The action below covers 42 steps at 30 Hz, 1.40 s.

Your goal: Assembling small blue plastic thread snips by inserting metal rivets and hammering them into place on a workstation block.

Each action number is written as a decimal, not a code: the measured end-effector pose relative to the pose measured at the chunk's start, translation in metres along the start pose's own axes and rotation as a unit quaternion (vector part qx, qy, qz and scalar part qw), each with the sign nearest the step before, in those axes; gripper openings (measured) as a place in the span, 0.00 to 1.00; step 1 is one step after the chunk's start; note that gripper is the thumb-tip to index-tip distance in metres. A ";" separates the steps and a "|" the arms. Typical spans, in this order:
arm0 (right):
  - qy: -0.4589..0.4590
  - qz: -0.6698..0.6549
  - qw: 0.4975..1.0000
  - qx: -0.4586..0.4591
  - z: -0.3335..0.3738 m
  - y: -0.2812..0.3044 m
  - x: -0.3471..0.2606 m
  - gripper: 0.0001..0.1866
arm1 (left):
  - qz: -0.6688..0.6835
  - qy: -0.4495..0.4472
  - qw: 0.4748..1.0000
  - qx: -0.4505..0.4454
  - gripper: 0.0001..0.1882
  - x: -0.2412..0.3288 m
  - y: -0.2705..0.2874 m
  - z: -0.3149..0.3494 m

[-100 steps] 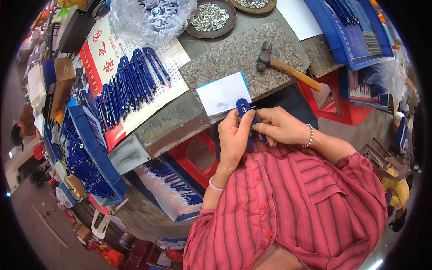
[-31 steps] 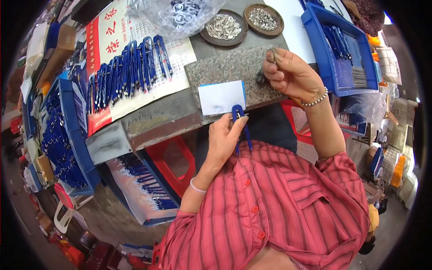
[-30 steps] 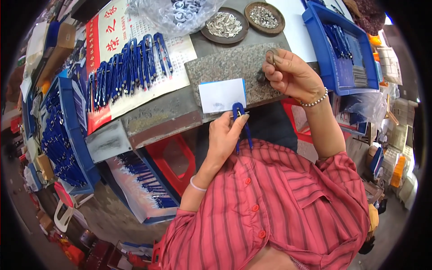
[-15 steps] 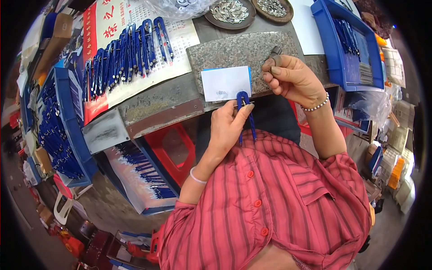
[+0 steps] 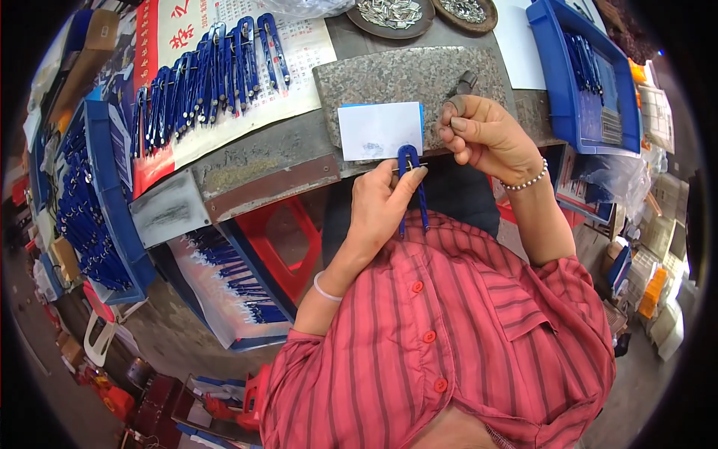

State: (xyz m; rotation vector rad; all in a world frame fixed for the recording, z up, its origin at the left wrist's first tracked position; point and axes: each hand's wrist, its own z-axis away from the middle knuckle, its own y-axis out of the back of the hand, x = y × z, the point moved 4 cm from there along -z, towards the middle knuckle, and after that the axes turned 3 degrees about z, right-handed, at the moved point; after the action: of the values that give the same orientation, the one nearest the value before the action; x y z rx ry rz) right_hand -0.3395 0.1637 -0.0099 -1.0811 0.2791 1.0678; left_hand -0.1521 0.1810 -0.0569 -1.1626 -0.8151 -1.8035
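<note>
My left hand [image 5: 378,206] pinches a blue two-legged metal tool [image 5: 406,155], shaped like a narrow U, near its rounded top. A thin metal pin crosses it by my thumb, and its legs point down toward my shirt. That rounded end rests by the lower right corner of a white paper pad [image 5: 380,129] with a grey smudge and a blue edge. My right hand [image 5: 482,135] is closed, its fingers curled and darkened, above the right part of a speckled stone slab [image 5: 419,71]. A short dark cylindrical metal piece [image 5: 465,81] sticks out above those fingers; the rest is hidden.
Several similar blue tools [image 5: 217,67] lie in a row on printed paper at left. Two round dishes [image 5: 407,31] of small metal parts stand behind the slab. A blue tray [image 5: 561,112] sits at right. Another blue bin [image 5: 127,247] full of blue tools is at left.
The dark metal piece above my right fingers has tilted and shows more of its length. My left hand still grips the blue tool in nearly the same place. The whole view has shifted slightly.
</note>
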 end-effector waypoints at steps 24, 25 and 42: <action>0.377 0.642 0.661 0.094 0.005 -0.042 0.018 0.08 | 0.050 0.006 0.998 -0.024 0.20 -0.009 -0.001 -0.002; 0.418 0.670 0.607 0.090 0.006 -0.046 0.018 0.09 | 0.051 0.007 0.998 -0.024 0.20 -0.009 -0.002 -0.002; 0.472 0.704 0.527 0.068 -0.002 -0.041 0.024 0.13 | 0.076 -0.001 0.997 -0.023 0.19 -0.006 -0.001 -0.002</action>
State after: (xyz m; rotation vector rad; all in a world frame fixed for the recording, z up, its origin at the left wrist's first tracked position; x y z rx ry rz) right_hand -0.2936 0.1734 -0.0033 -1.0828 2.4361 1.6186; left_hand -0.1523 0.1819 -0.0633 -1.2230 -0.6713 -1.7032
